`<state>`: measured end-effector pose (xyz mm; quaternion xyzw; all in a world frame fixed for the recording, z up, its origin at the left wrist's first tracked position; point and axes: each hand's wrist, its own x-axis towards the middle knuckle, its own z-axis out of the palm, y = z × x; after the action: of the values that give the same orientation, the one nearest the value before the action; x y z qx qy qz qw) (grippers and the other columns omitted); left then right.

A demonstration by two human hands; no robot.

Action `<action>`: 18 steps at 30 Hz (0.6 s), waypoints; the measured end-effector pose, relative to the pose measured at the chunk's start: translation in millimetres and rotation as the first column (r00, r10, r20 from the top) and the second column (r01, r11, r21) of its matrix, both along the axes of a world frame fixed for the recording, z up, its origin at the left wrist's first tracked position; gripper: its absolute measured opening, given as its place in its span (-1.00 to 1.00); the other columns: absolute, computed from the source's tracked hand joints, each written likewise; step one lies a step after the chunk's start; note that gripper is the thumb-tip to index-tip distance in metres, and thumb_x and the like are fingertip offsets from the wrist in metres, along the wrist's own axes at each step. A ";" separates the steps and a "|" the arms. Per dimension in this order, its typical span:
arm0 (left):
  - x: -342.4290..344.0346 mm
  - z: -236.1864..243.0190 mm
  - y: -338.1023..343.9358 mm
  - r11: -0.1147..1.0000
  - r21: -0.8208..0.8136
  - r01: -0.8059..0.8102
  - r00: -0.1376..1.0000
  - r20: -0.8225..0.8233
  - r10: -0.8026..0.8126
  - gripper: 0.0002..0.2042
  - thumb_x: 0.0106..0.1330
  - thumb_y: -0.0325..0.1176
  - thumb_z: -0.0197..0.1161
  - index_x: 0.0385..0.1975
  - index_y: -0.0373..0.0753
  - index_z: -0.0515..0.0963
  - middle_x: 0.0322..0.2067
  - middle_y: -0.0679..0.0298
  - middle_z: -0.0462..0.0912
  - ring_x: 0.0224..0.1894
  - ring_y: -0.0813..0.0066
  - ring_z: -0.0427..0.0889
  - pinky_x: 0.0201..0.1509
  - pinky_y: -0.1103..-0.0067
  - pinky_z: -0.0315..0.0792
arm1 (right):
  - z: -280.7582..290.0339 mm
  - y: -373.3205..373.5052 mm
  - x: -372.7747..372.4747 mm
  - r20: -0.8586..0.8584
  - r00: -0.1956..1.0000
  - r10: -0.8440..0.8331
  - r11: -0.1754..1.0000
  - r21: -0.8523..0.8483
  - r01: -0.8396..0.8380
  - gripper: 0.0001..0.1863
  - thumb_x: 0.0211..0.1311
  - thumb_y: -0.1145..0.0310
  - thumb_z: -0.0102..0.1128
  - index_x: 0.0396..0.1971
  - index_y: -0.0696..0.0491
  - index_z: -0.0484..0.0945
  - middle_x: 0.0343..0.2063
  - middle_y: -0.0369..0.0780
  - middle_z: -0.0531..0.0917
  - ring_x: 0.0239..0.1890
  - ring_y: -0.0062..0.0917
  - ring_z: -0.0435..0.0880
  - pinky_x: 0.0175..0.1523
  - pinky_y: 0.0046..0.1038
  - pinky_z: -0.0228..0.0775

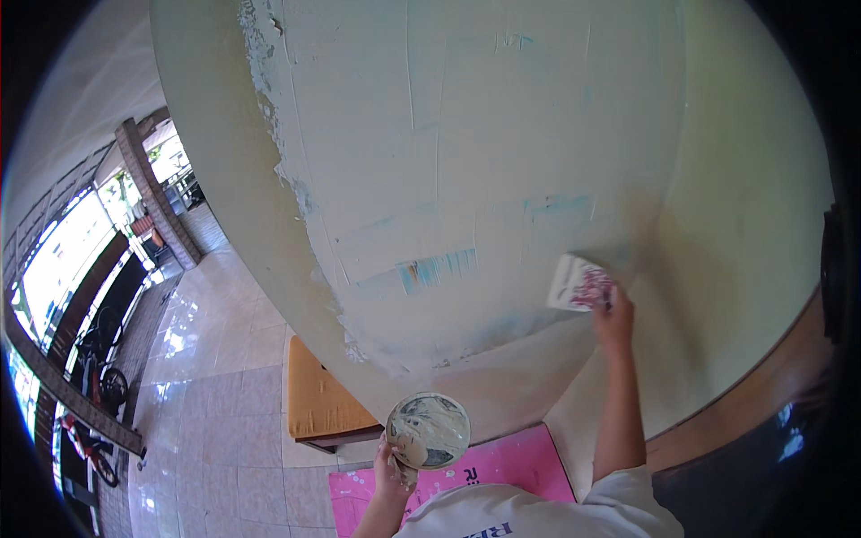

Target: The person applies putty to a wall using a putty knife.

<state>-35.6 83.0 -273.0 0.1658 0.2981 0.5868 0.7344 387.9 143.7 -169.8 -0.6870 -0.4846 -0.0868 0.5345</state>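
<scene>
My right hand (616,316) is closed on a flat, pale putty spreader (567,280) with reddish smudges or marks on its face. The spreader lies close against the wall (502,161), near its right corner; whether it touches cannot be told. Putty coats much of this wall in pale, ridged strokes, with bluish patches showing through and a ragged left border. Down low, my left hand (391,471) grips a round, shallow dish (437,427) by its near left side. Whitish putty is smeared across the dish.
A bench with an orange top (323,394) stands against the wall's foot at left. Below me lies a pink sheet (529,462) spotted with white. Glossy tiles (215,412) stretch left toward motorbikes (90,448) and a pillar (157,193). A dark glossy surface (726,475) is at lower right.
</scene>
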 end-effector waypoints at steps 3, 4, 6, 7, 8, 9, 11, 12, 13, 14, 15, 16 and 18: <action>-10.3 -10.4 7.7 0.998 0.008 0.066 0.997 0.028 -0.066 -0.60 0.35 -0.23 -0.05 0.14 -0.23 0.31 0.08 0.14 0.46 0.12 0.21 0.47 0.24 0.29 0.35 | 21.2 -20.5 -5.4 -0.368 0.871 0.326 0.927 0.304 -0.219 -0.75 0.29 0.28 0.12 -0.26 0.19 0.50 -0.43 -0.18 0.65 -0.39 -0.47 0.63 -0.23 -0.42 0.47; -12.3 -13.6 10.0 0.995 0.001 0.098 0.995 0.021 -0.098 -0.59 0.34 -0.22 -0.03 0.15 -0.24 0.30 0.09 0.14 0.45 0.12 0.21 0.47 0.23 0.28 0.36 | 26.8 -21.0 -16.8 -0.316 0.877 0.361 0.926 0.228 -0.300 -0.76 0.31 0.30 0.10 -0.22 0.19 0.50 -0.38 -0.22 0.64 -0.35 -0.55 0.61 -0.20 -0.47 0.47; -21.0 -13.4 12.7 0.994 -0.009 0.108 0.994 0.005 -0.108 -0.64 0.36 -0.26 -0.08 0.11 -0.22 0.32 0.06 0.16 0.46 0.11 0.23 0.47 0.22 0.30 0.37 | 49.1 -5.4 -85.7 -0.246 0.785 0.569 0.821 0.124 -0.557 -0.78 0.31 0.37 0.10 -0.16 0.21 0.50 -0.30 -0.22 0.65 -0.27 -0.62 0.61 -0.16 -0.51 0.48; -18.3 -11.2 13.9 0.989 -0.019 0.145 0.989 0.003 -0.145 -0.69 0.39 -0.30 -0.13 0.08 -0.21 0.34 0.04 0.17 0.46 0.11 0.24 0.47 0.21 0.32 0.38 | 42.4 11.4 -124.0 -0.298 0.698 0.651 0.757 0.200 -0.622 -0.79 0.25 0.40 0.15 -0.17 0.17 0.52 -0.34 -0.18 0.68 -0.31 -0.54 0.66 -0.18 -0.45 0.50; -20.4 -6.3 15.2 0.988 -0.020 0.156 0.988 0.002 -0.156 -0.69 0.39 -0.30 -0.13 0.08 -0.21 0.34 0.04 0.17 0.46 0.11 0.24 0.47 0.21 0.32 0.38 | 62.3 18.0 -164.3 0.001 0.758 0.652 0.757 0.048 -0.652 -0.78 0.18 0.38 0.22 -0.20 0.12 0.55 -0.37 -0.12 0.68 -0.35 -0.38 0.70 -0.21 -0.37 0.53; -19.0 0.2 17.4 0.981 -0.046 0.189 0.982 0.013 -0.188 -0.70 0.39 -0.30 -0.13 0.06 -0.21 0.34 0.02 0.17 0.48 0.09 0.24 0.48 0.18 0.32 0.40 | 83.0 20.1 -204.4 0.188 0.781 0.596 0.797 -0.023 -0.603 -0.83 0.15 0.31 0.24 -0.37 0.09 0.56 -0.49 -0.12 0.63 -0.42 -0.33 0.68 -0.32 -0.35 0.50; -18.6 3.5 18.8 0.970 -0.065 0.235 0.972 0.020 -0.234 -0.71 0.40 -0.31 -0.13 0.04 -0.21 0.35 0.00 0.18 0.49 0.06 0.25 0.50 0.16 0.32 0.42 | 89.6 35.4 -250.6 0.372 0.779 0.505 0.850 -0.054 -0.524 -0.82 0.10 0.27 0.24 -0.33 0.02 0.54 -0.59 -0.15 0.60 -0.50 -0.23 0.62 -0.38 -0.24 0.44; -20.2 2.6 20.8 0.966 -0.087 0.245 0.970 0.020 -0.244 -0.71 0.39 -0.31 -0.12 0.05 -0.21 0.35 -0.01 0.17 0.49 0.05 0.24 0.51 0.15 0.32 0.44 | 86.3 43.2 -245.3 0.371 0.784 0.498 0.854 -0.049 -0.519 -0.82 0.10 0.27 0.24 -0.33 0.02 0.54 -0.59 -0.15 0.60 -0.50 -0.23 0.62 -0.38 -0.24 0.44; -23.6 1.8 22.3 0.961 -0.109 0.254 0.967 0.017 -0.253 -0.70 0.39 -0.31 -0.12 0.05 -0.21 0.35 -0.02 0.17 0.50 0.05 0.23 0.52 0.13 0.32 0.45 | 85.1 52.2 -231.9 0.290 0.888 0.357 0.933 -0.081 -0.349 -0.81 0.11 0.28 0.23 -0.30 0.02 0.54 -0.61 -0.14 0.59 -0.51 -0.21 0.61 -0.39 -0.23 0.43; -26.0 1.8 22.3 0.959 -0.106 0.261 0.965 0.013 -0.261 -0.70 0.39 -0.31 -0.12 0.05 -0.21 0.35 -0.02 0.17 0.50 0.05 0.23 0.52 0.13 0.32 0.45 | 86.5 56.3 -214.0 0.214 0.957 0.194 0.977 -0.128 -0.170 -0.80 0.11 0.29 0.22 -0.27 0.02 0.53 -0.62 -0.13 0.58 -0.53 -0.20 0.60 -0.40 -0.22 0.42; -28.7 -0.3 21.8 0.961 -0.077 0.264 0.964 0.046 -0.261 -0.69 0.38 -0.31 -0.10 0.06 -0.22 0.35 -0.01 0.16 0.50 0.05 0.23 0.52 0.14 0.32 0.45 | 87.1 48.7 -181.2 0.098 0.987 0.123 0.984 -0.142 -0.109 -0.75 0.24 0.21 0.08 -0.22 0.05 0.49 -0.51 -0.05 0.62 -0.44 -0.08 0.61 -0.25 -0.09 0.43; -26.0 0.5 20.1 0.957 -0.049 0.285 0.956 0.085 -0.281 -0.68 0.37 -0.31 -0.09 0.07 -0.23 0.34 -0.01 0.16 0.50 0.06 0.22 0.51 0.14 0.31 0.45 | 71.0 43.5 -130.6 0.073 0.997 -0.030 0.993 -0.110 0.038 -0.70 0.26 0.19 0.06 -0.13 0.07 0.50 -0.49 0.00 0.62 -0.40 -0.04 0.60 -0.24 -0.09 0.42; -27.3 0.6 13.5 0.971 -0.035 0.238 0.968 0.093 -0.234 -0.67 0.36 -0.30 -0.08 0.08 -0.23 0.34 0.01 0.15 0.49 0.07 0.21 0.50 0.14 0.30 0.45 | 51.9 16.9 -37.2 0.066 0.978 -0.197 0.980 -0.016 0.199 -0.62 0.29 0.17 0.06 -0.01 0.09 0.49 -0.28 0.03 0.63 -0.22 -0.08 0.63 -0.13 -0.19 0.45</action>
<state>-62.9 96.5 -272.4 0.1573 0.2569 0.4952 0.8149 350.7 160.6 -117.9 -0.7346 -0.4317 -0.1561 0.4997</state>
